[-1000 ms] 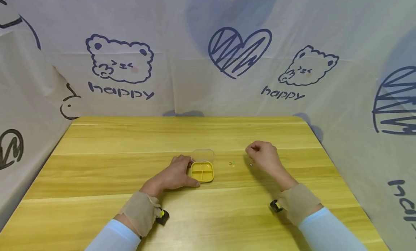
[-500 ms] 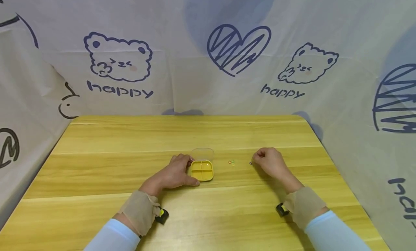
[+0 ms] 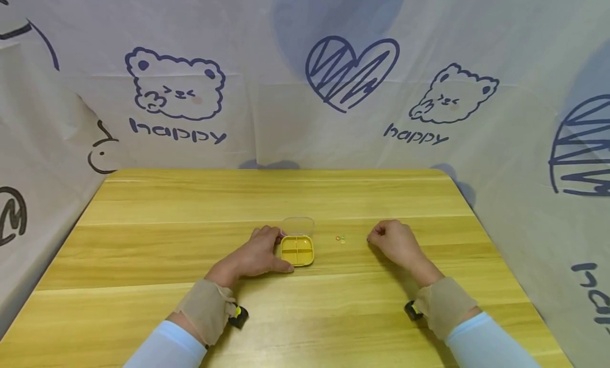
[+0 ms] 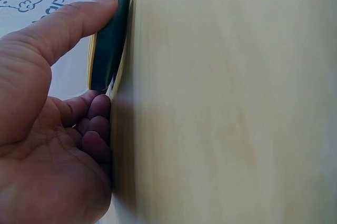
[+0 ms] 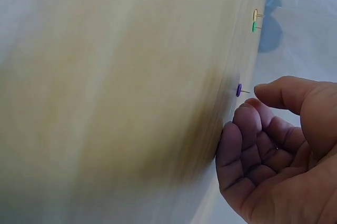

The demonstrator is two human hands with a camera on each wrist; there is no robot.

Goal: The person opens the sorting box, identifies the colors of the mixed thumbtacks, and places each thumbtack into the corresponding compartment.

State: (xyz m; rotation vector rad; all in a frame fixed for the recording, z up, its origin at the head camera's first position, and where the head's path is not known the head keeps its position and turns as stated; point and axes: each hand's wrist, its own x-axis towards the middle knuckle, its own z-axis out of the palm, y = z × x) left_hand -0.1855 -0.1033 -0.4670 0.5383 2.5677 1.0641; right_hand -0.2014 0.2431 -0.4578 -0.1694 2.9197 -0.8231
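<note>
My left hand (image 3: 259,251) holds a small yellow pill box (image 3: 297,258), thumb on its near side and fingers on its far side. The box has four-way dividers and bare compartments; its clear lid (image 3: 297,226) is raised at the back. From the left wrist view, the box's outer shell (image 4: 111,40) is dark green, with the thumb laid across it. My right hand (image 3: 396,245) rests low at the table, fingers curled. Just beyond its thumb and fingertips stands a purple thumbtack (image 5: 239,90), pin up, with a small gap to the thumb.
Between box and right hand lie a green thumbtack (image 5: 254,26), a yellow thumbtack (image 5: 255,16) and a small reddish one (image 3: 338,238). The wooden table (image 3: 190,198) ends at a printed cloth (image 3: 267,119) behind and at both sides.
My right hand has shifted right and toward me, then slightly back left, bringing its fingertips right at the purple thumbtack. The left hand keeps its hold on the pill box.
</note>
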